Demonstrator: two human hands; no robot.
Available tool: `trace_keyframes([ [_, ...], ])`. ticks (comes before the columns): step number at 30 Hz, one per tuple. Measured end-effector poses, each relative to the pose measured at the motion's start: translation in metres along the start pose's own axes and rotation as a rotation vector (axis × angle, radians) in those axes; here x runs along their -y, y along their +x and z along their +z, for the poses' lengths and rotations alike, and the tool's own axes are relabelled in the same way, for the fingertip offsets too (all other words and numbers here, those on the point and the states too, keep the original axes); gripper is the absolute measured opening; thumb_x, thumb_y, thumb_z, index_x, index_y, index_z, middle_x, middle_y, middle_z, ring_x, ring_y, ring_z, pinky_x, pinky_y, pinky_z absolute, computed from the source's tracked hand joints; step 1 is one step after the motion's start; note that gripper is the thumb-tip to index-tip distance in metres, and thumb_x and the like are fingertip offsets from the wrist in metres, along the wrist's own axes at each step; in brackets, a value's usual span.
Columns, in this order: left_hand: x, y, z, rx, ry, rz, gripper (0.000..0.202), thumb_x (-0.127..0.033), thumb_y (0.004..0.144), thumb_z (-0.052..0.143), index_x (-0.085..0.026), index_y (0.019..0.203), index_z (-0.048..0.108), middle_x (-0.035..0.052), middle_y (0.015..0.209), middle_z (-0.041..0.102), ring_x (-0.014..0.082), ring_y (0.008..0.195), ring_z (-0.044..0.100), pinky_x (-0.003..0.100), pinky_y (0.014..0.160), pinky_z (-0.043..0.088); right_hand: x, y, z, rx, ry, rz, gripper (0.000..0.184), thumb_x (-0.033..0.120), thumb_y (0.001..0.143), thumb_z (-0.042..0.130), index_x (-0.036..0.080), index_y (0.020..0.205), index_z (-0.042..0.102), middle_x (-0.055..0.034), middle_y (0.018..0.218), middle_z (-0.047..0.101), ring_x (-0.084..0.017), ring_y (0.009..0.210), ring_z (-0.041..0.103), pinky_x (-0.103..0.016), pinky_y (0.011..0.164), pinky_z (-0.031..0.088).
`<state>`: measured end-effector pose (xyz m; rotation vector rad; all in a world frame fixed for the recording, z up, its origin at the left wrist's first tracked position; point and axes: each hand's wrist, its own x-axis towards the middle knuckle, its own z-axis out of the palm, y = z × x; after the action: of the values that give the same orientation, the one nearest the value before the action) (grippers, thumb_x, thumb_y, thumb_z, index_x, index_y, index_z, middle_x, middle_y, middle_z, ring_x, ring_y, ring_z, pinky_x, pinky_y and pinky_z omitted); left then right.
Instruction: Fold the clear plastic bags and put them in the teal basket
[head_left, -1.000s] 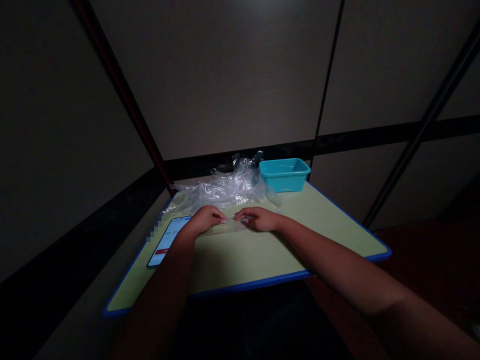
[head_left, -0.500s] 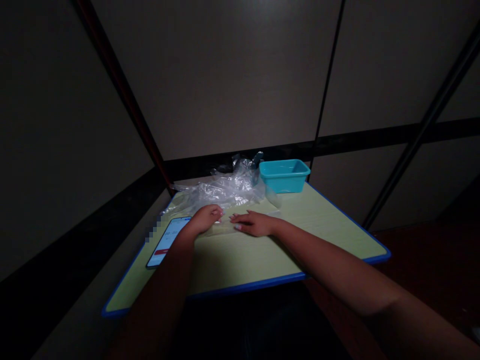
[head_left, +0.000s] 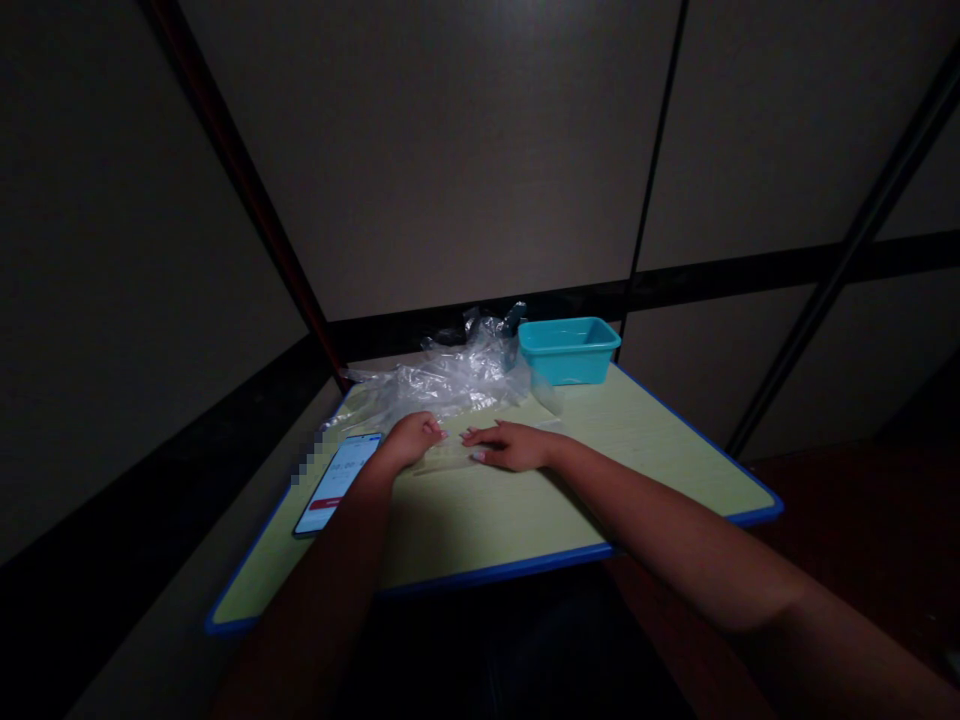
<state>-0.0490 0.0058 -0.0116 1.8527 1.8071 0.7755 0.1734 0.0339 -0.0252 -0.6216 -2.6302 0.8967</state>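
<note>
A clear, flat plastic bag (head_left: 450, 458) lies on the table between my hands, its outline faint against the pale top. My left hand (head_left: 412, 440) is at the bag's left end, fingers curled and pinched together on the plastic. Resting on the right part of the bag, my right hand (head_left: 511, 446) is palm down with its fingers stretched out and slightly apart. Just beyond both hands spreads a crumpled heap of clear plastic bags (head_left: 457, 380).
A turquoise plastic basket (head_left: 570, 350) stands at the table's back right. A phone (head_left: 341, 480) showing a timer lies by my left forearm, which covers part of it. The pale table (head_left: 480, 530) has a blue edge, with wall panels (head_left: 480, 160) behind it.
My left hand has shifted slightly right, its fingers drawn more closely together. The right hand stays almost in place on the bag.
</note>
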Motion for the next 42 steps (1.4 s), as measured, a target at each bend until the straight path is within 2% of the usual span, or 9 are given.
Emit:
trace_keyframes([
  [6, -0.002, -0.003, 0.003, 0.043, 0.038, -0.028, 0.022, -0.038, 0.062, 0.062, -0.018, 0.066, 0.054, -0.0009, 0.062, 0.053, 0.0158, 0.061, 0.049, 0.024, 0.055, 0.035, 0.001, -0.002, -0.003, 0.001, 0.007, 0.005, 0.037, 0.029, 0.085, 0.052, 0.024, 0.121, 0.056, -0.0058, 0.131, 0.052, -0.021, 0.127, 0.039, -0.047, 0.11, 0.012],
  [12, 0.0, -0.006, 0.0, -0.049, 0.35, -0.032, 0.024, -0.04, 0.06, 0.067, -0.021, 0.071, 0.057, 0.0051, 0.079, 0.058, 0.0258, 0.091, 0.05, 0.031, 0.077, 0.037, 0.001, -0.004, -0.003, -0.019, 0.028, 0.001, 0.037, 0.03, 0.085, 0.053, 0.024, 0.121, 0.056, -0.0051, 0.129, 0.053, -0.02, 0.125, 0.042, -0.045, 0.11, 0.015],
  [16, 0.002, -0.006, -0.001, -0.036, 0.39, -0.127, 0.027, -0.044, 0.063, 0.065, -0.022, 0.076, 0.057, 0.0086, 0.089, 0.057, 0.0316, 0.101, 0.045, 0.035, 0.08, 0.036, 0.001, -0.004, -0.003, -0.008, 0.012, -0.009, 0.038, 0.032, 0.085, 0.053, 0.024, 0.122, 0.056, -0.0051, 0.13, 0.052, -0.02, 0.126, 0.041, -0.041, 0.109, 0.021],
  [21, -0.005, -0.005, -0.001, -0.251, 0.371, -0.116, 0.022, -0.042, 0.074, 0.057, -0.022, 0.084, 0.056, 0.0098, 0.09, 0.056, 0.0305, 0.099, 0.045, 0.038, 0.081, 0.035, 0.001, -0.004, -0.005, 0.02, -0.005, -0.02, 0.041, 0.032, 0.085, 0.052, 0.02, 0.124, 0.054, -0.0071, 0.133, 0.05, -0.02, 0.127, 0.038, -0.039, 0.109, 0.023],
  [24, -0.017, -0.006, 0.003, -0.295, 0.217, 0.12, 0.015, -0.033, 0.08, 0.049, -0.02, 0.087, 0.053, 0.0067, 0.086, 0.055, 0.0229, 0.089, 0.05, 0.033, 0.079, 0.038, 0.002, -0.004, -0.005, 0.023, -0.012, -0.016, 0.041, 0.031, 0.086, 0.05, 0.018, 0.125, 0.053, -0.0083, 0.133, 0.049, -0.02, 0.128, 0.038, -0.039, 0.109, 0.022],
  [28, -0.033, -0.01, 0.015, -0.162, -0.136, 0.289, 0.021, -0.036, 0.084, 0.043, -0.019, 0.094, 0.051, 0.0043, 0.09, 0.057, 0.0175, 0.087, 0.054, 0.028, 0.08, 0.042, 0.002, -0.004, -0.005, 0.02, -0.031, -0.001, 0.041, 0.032, 0.086, 0.05, 0.017, 0.124, 0.053, -0.0088, 0.132, 0.05, -0.021, 0.126, 0.041, -0.039, 0.109, 0.023],
  [32, -0.037, -0.01, 0.022, -0.058, -0.501, 0.204, 0.035, -0.048, 0.085, 0.042, -0.019, 0.104, 0.05, 0.0067, 0.102, 0.057, 0.0182, 0.095, 0.055, 0.031, 0.085, 0.044, 0.001, -0.003, -0.005, 0.017, -0.025, 0.007, 0.041, 0.034, 0.085, 0.051, 0.019, 0.123, 0.055, -0.0073, 0.131, 0.052, -0.021, 0.124, 0.044, -0.038, 0.107, 0.027],
  [37, -0.041, -0.012, 0.013, 0.023, -0.999, 0.049, 0.05, -0.061, 0.084, 0.035, -0.018, 0.104, 0.053, 0.0036, 0.079, 0.057, 0.018, 0.081, 0.06, 0.034, 0.078, 0.047, 0.0, -0.002, -0.005, 0.026, -0.02, 0.008, 0.041, 0.037, 0.084, 0.052, 0.021, 0.123, 0.055, -0.0058, 0.131, 0.051, -0.022, 0.122, 0.045, -0.04, 0.106, 0.027],
  [42, -0.04, -0.013, 0.01, 0.15, -1.068, -0.153, 0.05, -0.058, 0.087, 0.034, -0.015, 0.098, 0.056, 0.0039, 0.067, 0.058, 0.0177, 0.064, 0.061, 0.032, 0.063, 0.05, 0.001, -0.004, -0.006, 0.039, -0.026, -0.008, 0.042, 0.041, 0.085, 0.051, 0.023, 0.122, 0.056, -0.0031, 0.128, 0.055, -0.022, 0.117, 0.05, -0.039, 0.106, 0.027],
])
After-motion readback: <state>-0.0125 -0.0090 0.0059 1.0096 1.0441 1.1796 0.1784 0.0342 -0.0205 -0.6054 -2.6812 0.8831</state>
